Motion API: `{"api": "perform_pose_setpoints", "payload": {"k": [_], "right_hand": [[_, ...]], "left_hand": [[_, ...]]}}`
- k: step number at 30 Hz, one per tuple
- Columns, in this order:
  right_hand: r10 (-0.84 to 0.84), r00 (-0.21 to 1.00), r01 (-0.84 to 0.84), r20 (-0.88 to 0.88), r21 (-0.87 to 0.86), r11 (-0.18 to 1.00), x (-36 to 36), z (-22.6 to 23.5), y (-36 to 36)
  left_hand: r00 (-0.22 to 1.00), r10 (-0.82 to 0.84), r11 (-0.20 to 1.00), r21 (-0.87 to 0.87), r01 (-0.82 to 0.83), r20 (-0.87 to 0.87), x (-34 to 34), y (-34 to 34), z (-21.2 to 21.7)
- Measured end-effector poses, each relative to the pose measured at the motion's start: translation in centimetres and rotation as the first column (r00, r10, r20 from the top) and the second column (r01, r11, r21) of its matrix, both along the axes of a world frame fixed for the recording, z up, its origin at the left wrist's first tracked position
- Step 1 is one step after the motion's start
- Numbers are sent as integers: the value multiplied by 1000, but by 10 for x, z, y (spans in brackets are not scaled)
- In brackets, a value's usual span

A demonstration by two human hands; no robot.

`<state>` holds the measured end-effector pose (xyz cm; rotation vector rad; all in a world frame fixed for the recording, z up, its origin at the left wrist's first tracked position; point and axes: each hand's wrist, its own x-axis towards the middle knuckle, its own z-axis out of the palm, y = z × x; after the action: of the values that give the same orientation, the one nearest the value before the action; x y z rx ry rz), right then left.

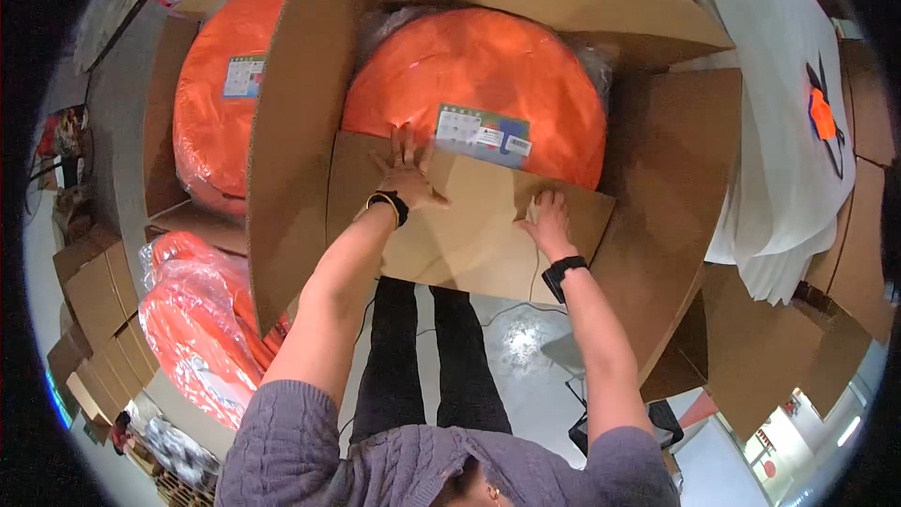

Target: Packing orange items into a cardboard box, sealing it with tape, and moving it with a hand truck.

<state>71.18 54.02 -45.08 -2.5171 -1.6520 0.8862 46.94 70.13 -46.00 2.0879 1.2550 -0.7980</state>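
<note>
In front of me stands an opened cardboard box (666, 150) with its flaps spread. Inside it lies a large round orange item (488, 61) wrapped in clear plastic, with a printed label (481, 134) on its near side. My left hand (406, 180) rests flat on the near cardboard flap (469, 216), fingers spread toward the orange item. On the same flap, farther right, my right hand (551, 222) lies with its fingers stretched out and the thumb apart. Neither hand holds anything.
A second box to the left holds another round orange item (221, 103). Below it is a plastic-wrapped orange bundle (202, 319). White foam sheets (779, 122) hang at the right, with an orange-and-black tool (822, 115) on them. Flat cardboard (751, 347) leans at the lower right.
</note>
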Motion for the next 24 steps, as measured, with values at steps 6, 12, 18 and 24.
{"api": "perform_pose_setpoints", "payload": {"k": [6, 12, 18, 24], "right_hand": [[11, 999, -15, 32, 128, 992, -16, 17, -18], [-12, 1000, 12, -10, -19, 1000, 3, -23, -6], [21, 996, -27, -82, -72, 997, 4, -52, 10], [-7, 984, -14, -179, -117, 993, 20, -72, 7]], "left_hand": [[908, -226, 861, 509, 16, 353, -7, -48, 21], [923, -308, 951, 114, 288, 233, 25, -31, 11], [951, -269, 957, -68, 282, 155, 23, -20, -25], [947, -316, 943, -86, 320, 53, 38, -18, -30]]}}
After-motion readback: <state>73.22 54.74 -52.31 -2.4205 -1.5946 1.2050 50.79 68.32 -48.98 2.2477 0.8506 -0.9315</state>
